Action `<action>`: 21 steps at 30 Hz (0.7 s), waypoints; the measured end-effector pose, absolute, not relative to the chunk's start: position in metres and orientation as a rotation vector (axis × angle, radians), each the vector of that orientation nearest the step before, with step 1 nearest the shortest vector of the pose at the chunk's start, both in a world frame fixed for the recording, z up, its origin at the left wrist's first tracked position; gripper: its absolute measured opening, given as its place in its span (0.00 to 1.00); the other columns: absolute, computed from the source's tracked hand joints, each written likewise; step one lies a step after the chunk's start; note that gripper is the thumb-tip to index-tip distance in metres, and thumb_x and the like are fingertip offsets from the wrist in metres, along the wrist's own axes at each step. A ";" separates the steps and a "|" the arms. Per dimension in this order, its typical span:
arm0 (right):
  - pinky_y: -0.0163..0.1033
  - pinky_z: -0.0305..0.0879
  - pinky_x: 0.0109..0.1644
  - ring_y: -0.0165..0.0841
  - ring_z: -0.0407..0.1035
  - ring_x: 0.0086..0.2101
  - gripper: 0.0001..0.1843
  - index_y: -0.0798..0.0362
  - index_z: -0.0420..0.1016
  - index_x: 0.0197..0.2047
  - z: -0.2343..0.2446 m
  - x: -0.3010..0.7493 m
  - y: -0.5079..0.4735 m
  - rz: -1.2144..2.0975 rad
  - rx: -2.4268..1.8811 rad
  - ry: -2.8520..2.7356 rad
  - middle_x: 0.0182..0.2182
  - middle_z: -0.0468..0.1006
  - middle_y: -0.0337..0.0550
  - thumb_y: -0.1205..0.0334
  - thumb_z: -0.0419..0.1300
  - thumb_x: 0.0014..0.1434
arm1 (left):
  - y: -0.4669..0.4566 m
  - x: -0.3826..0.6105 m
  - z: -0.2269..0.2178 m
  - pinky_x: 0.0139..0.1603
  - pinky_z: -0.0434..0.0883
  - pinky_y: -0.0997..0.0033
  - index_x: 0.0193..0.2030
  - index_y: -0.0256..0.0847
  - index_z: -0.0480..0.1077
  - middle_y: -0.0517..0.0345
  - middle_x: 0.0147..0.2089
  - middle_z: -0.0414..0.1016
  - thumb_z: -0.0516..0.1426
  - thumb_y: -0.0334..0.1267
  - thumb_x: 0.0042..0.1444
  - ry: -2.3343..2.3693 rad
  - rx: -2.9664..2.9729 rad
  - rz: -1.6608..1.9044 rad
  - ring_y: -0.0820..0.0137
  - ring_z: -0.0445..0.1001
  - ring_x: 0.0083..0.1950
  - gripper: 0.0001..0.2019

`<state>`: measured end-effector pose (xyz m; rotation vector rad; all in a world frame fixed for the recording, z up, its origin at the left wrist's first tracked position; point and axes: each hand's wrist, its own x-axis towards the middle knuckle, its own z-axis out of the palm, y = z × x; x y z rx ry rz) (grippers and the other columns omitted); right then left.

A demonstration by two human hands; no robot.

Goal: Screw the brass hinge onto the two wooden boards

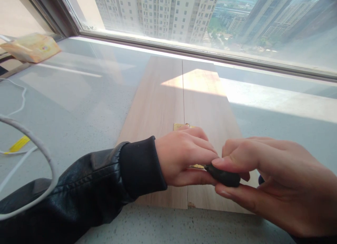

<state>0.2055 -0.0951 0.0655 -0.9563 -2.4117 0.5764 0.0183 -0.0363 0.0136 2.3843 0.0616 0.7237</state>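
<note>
Two pale wooden boards [158, 93] lie side by side, with a thin seam between them. A brass-coloured hinge [179, 127] sits across the seam, mostly covered by my left hand [186, 153]. That hand rests over it with bent fingers, and the thumb and forefinger close together toward the right; what lies between their tips is hidden. My right hand [263, 170] grips a dark, rounded screwdriver handle [225, 176] between thumb and fingers. The handle's narrow end points left, at my left fingertips. Its shaft and tip are out of sight.
A white cable [50, 160] loops over my left sleeve, and a yellow tag [19, 144] is on a cable at the left. A soft tissue pack [34, 47] stands at the far left. The window frame [168, 47] borders the speckled sill [100, 100].
</note>
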 end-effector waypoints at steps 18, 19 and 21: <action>0.34 0.50 0.17 0.26 0.59 0.14 0.18 0.48 0.60 0.26 0.066 0.192 -0.109 -0.046 -1.343 -2.260 0.13 0.59 0.30 0.46 0.56 0.59 | -0.059 0.022 0.010 0.40 0.59 0.62 0.22 0.38 0.69 0.59 0.23 0.73 0.50 0.52 0.62 0.613 2.509 1.293 0.70 0.70 0.33 0.23; 0.34 0.50 0.17 0.25 0.59 0.14 0.19 0.49 0.59 0.24 0.067 0.192 -0.107 -0.028 -1.337 -2.270 0.13 0.60 0.30 0.45 0.56 0.58 | -0.060 0.022 0.011 0.40 0.59 0.63 0.23 0.38 0.69 0.59 0.22 0.73 0.49 0.51 0.63 0.614 2.516 1.288 0.70 0.70 0.33 0.24; 0.34 0.51 0.17 0.25 0.58 0.15 0.20 0.49 0.61 0.24 0.069 0.192 -0.105 0.024 -1.309 -2.298 0.14 0.62 0.31 0.44 0.56 0.58 | -0.062 0.022 0.012 0.39 0.59 0.64 0.24 0.38 0.70 0.59 0.22 0.73 0.48 0.51 0.63 0.599 2.519 1.273 0.70 0.70 0.32 0.23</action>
